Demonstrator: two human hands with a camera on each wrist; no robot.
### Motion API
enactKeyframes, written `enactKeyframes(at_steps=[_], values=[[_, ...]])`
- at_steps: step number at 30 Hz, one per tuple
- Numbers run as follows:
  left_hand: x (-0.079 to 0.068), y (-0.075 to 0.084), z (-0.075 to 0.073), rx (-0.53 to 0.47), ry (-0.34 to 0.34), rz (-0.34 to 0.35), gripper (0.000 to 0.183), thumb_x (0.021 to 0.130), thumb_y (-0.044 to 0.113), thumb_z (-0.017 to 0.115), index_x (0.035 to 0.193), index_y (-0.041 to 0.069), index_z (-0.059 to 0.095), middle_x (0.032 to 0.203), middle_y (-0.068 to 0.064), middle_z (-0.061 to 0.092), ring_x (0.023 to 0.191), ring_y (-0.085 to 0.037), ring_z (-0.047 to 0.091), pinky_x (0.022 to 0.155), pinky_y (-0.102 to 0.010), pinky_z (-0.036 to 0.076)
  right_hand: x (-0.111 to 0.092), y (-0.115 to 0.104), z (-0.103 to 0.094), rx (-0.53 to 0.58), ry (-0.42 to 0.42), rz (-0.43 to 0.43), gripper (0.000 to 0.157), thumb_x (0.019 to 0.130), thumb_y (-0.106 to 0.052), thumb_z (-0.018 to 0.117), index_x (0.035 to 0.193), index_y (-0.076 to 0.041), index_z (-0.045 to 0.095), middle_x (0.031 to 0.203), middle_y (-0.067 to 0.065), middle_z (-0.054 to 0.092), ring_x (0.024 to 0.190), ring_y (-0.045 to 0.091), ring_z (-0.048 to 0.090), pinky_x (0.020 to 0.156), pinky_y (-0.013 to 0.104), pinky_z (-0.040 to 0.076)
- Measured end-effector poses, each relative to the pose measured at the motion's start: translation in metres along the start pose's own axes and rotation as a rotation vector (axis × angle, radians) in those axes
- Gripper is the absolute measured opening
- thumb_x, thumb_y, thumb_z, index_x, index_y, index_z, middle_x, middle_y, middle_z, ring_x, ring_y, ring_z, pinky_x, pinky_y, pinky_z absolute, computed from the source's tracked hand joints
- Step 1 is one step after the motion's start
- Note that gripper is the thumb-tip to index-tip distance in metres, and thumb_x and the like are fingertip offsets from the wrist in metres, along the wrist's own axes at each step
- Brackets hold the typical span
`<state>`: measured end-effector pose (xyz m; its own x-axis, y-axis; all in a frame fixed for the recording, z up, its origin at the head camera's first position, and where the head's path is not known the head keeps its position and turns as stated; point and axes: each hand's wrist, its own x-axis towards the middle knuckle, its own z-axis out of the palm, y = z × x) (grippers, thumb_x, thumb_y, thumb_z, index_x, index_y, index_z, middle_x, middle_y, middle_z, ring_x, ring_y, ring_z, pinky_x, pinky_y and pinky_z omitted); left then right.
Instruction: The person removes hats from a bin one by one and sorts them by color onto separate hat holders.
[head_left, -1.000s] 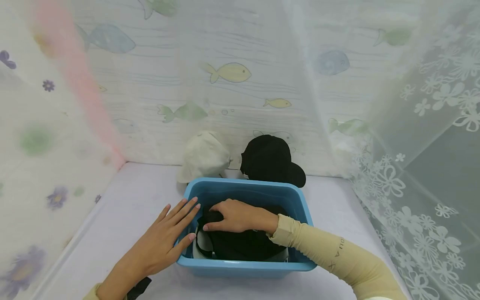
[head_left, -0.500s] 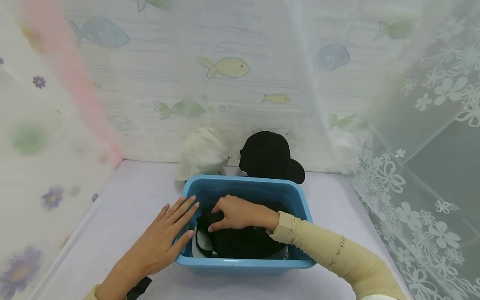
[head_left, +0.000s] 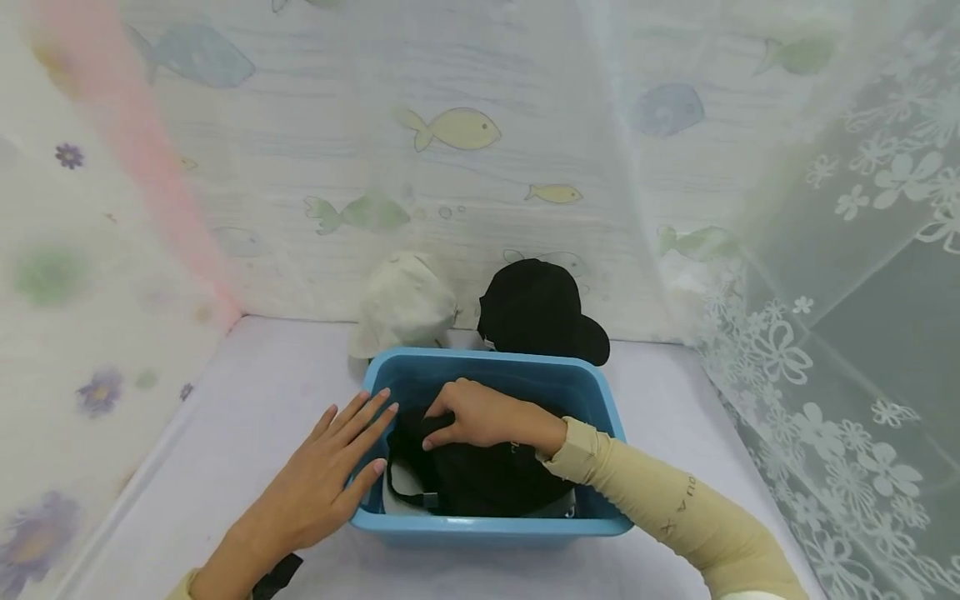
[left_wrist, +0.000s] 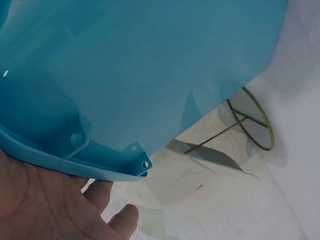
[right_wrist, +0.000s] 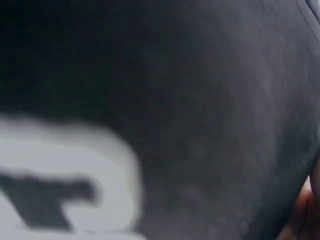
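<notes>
Black fabric cap (head_left: 495,487) lies inside the blue tub (head_left: 487,525), over something pale (head_left: 403,477). Thumb and fingers of the right hand (head_left: 480,414) pinch a fold of its cloth; the left hand (head_left: 322,471) has its fingers straight, resting at the tub's left rim. I'd judge the cap light, soft and hard to damage, with cloth that grips well but sags from 1 pinch point. A fuller hold on the crown should suit better than the loose strap (head_left: 405,498), whose buckle (head_left: 430,500) might snag.
</notes>
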<state>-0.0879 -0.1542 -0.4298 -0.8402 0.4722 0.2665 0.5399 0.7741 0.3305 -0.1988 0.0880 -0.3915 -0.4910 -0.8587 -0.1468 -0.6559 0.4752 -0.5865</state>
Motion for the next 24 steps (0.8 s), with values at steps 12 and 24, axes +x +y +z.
enactKeyframes(at_steps=[12, 24], values=[[0.001, 0.000, 0.001, -0.007, 0.011, 0.010, 0.060, 0.108, 0.033, 0.048, 0.162, 0.018, 0.028, 0.169, -0.001, 0.023, 0.156, -0.032, 0.018, 0.128, -0.049, 0.006, -0.011, -0.004, -0.016, 0.024, 0.023, -0.050, 0.019, 0.093, -0.018, 0.075, 0.108, -0.006, 0.080, 0.096, 0.000, 0.079, 0.066, -0.003, 0.060, 0.063, 0.016, 0.050], [0.001, 0.000, 0.002, -0.029, 0.010, 0.003, 0.059, 0.108, 0.033, 0.046, 0.162, 0.019, 0.028, 0.169, -0.002, 0.022, 0.157, -0.031, 0.017, 0.128, -0.049, 0.007, -0.019, -0.002, -0.019, 0.045, 0.088, -0.081, 0.022, 0.094, -0.017, 0.075, 0.114, -0.008, 0.079, 0.112, 0.003, 0.077, 0.089, -0.003, 0.067, 0.078, 0.017, 0.055]])
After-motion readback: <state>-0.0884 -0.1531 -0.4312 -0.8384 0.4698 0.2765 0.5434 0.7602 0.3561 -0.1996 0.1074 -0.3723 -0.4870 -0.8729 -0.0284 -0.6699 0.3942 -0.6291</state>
